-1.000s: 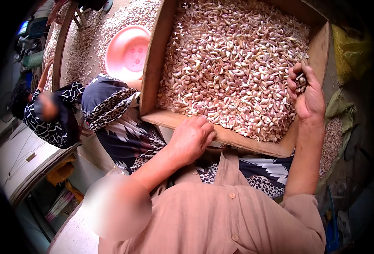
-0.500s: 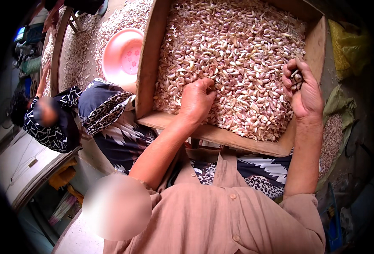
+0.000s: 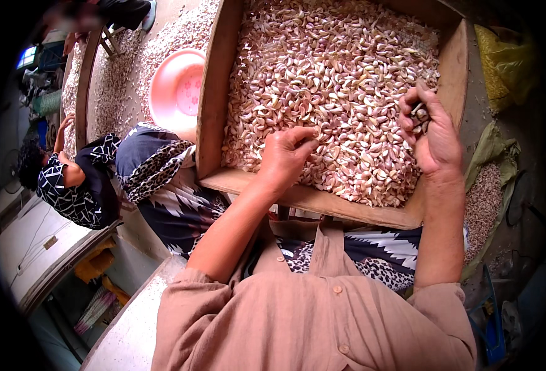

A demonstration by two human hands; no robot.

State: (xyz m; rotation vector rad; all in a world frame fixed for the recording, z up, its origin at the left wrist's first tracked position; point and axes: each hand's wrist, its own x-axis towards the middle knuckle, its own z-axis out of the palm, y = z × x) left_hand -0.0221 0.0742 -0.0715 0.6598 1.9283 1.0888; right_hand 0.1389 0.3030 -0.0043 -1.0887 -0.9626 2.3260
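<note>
Pinkish-white garlic cloves lie in a thick layer in a large wooden-framed tray. Over the near left part of the layer, my left hand is held low, its thumb and fingers drawn together at the tips. Whether anything sits in that pinch is too small to make out. My right hand is turned palm inward by the tray's right side. Its fingers curl around several dark, greyish garlic cloves.
A pink basin stands left of the tray, beside another person's patterned clothing. Farther left, a person in a black-and-white top reaches toward another tray. Right of my tray are a yellow sack and an open green sack of cloves.
My left hand has shifted slightly and its index finger has straightened. My right hand, still curled around the dark cloves, has moved a little left in the picture. The person at far left has shifted.
</note>
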